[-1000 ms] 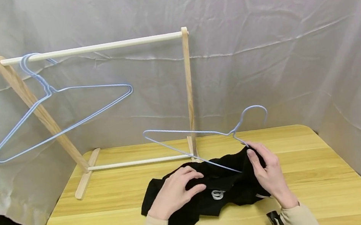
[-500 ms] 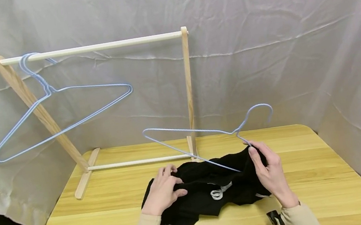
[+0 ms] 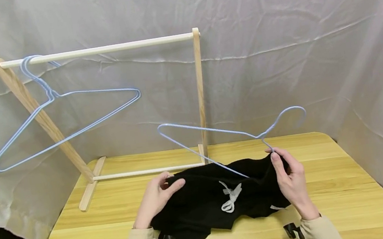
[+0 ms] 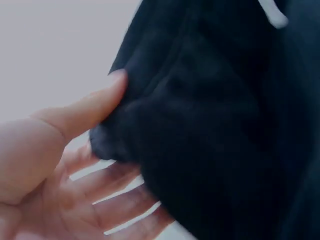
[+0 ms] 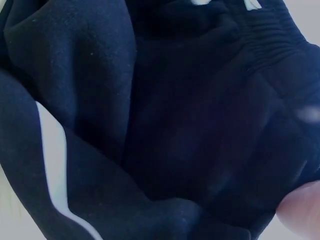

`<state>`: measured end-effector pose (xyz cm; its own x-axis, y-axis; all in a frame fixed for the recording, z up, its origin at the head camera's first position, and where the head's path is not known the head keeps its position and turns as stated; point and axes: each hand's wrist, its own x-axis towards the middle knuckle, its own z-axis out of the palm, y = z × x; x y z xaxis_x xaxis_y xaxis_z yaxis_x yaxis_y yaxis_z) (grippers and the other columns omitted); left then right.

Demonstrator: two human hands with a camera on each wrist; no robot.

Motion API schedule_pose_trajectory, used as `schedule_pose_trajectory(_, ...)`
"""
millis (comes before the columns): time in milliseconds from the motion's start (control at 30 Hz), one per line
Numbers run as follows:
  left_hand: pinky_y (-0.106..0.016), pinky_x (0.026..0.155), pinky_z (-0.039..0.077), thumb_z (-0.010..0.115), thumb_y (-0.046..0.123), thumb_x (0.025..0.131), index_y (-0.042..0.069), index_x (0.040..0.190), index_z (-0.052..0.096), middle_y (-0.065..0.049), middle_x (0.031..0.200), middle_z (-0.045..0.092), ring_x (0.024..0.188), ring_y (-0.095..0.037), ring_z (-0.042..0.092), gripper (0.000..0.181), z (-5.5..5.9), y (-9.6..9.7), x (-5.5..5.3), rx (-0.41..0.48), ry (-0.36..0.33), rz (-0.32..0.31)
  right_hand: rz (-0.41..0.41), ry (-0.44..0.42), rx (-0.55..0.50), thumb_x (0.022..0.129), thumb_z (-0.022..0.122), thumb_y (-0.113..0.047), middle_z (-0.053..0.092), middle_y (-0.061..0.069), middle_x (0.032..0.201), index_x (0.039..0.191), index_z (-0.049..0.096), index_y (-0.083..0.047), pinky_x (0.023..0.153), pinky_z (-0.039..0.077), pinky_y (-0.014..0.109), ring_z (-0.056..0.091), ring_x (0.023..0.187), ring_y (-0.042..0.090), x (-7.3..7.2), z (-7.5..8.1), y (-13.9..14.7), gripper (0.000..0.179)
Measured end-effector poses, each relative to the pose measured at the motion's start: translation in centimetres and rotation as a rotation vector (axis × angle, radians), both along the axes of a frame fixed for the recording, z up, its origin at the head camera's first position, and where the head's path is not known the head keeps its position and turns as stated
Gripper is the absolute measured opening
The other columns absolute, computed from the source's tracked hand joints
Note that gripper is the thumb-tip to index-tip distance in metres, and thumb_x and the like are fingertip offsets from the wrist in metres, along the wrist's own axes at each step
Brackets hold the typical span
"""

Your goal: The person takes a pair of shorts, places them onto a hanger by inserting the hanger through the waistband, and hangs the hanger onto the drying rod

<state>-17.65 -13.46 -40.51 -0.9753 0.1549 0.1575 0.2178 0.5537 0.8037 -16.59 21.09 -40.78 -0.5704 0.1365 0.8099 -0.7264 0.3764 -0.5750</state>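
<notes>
Black shorts point(image 3: 203, 203) with a gathered elastic waistband and a tied white drawstring point(image 3: 229, 202) lie bunched on the table, waistband raised. My left hand point(image 3: 156, 198) holds their left waist corner; in the left wrist view its thumb point(image 4: 107, 97) lies on the cloth and the fingers go behind it. At the right waist corner, my right hand point(image 3: 292, 181) pinches the cloth together with a blue wire hanger point(image 3: 211, 129). The hanger's right end is hidden inside the waistband. Its left end and hook stick out above. The right wrist view shows a white stripe point(image 5: 54, 155) on the shorts.
A wooden rack point(image 3: 201, 93) with a white top rail point(image 3: 104, 49) stands at the back left of the wooden table point(image 3: 336, 185). Blue hangers point(image 3: 100, 123) hang at the rail's left end. Grey cloth point(image 3: 276, 42) hangs behind and at the sides.
My left hand has moved left and taken hold of the left waist corner, spreading the waistband. My right hand has shifted slightly right; the hanger has tilted and moved right with it.
</notes>
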Motion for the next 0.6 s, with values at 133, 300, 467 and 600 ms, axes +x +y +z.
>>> schedule_pose_trajectory(133,-0.022,0.072,0.044,0.067,0.026,0.097,0.012,0.100,0.061,0.000,0.072,0.056,0.068,-0.006,0.053,0.015,0.6,0.4,0.1,0.156,0.071,0.021,-0.020,-0.033,-0.019,0.099,0.049,0.011,0.060,-0.023,0.094,0.108,0.064,0.013,0.054,0.033,0.017,0.038,0.059,-0.001,0.2,0.3,0.3,0.018)
schedule_pose_trajectory(300,-0.022,0.061,0.038,0.061,0.017,0.101,0.012,0.104,0.058,0.002,0.066,0.042,0.058,-0.005,0.043,0.007,1.1,0.9,0.4,0.233,0.246,0.062,-0.042,-0.057,-0.041,0.099,0.048,0.012,0.052,-0.017,0.082,0.108,0.064,0.012,0.051,0.028,0.022,0.033,0.055,0.002,0.4,0.5,0.5,0.019)
schedule_pose_trajectory(467,-0.021,0.065,0.039,0.058,0.006,0.100,0.008,0.106,0.058,0.002,0.076,0.044,0.066,-0.006,0.044,0.006,1.4,1.3,0.7,0.341,0.390,0.065,-0.042,-0.095,-0.040,0.099,0.047,0.012,0.043,-0.013,0.075,0.106,0.065,0.011,0.050,0.027,0.023,0.032,0.054,0.001,0.6,0.6,0.8,0.019)
schedule_pose_trajectory(600,-0.018,0.078,0.041,0.057,0.002,0.100,0.003,0.106,0.058,-0.003,0.090,0.055,0.081,-0.005,0.051,0.006,1.6,1.5,0.9,0.380,0.517,0.075,-0.014,-0.122,-0.007,0.099,0.046,0.012,0.048,-0.016,0.078,0.103,0.065,0.010,0.049,0.028,0.024,0.032,0.053,0.002,0.6,0.6,1.2,0.019)
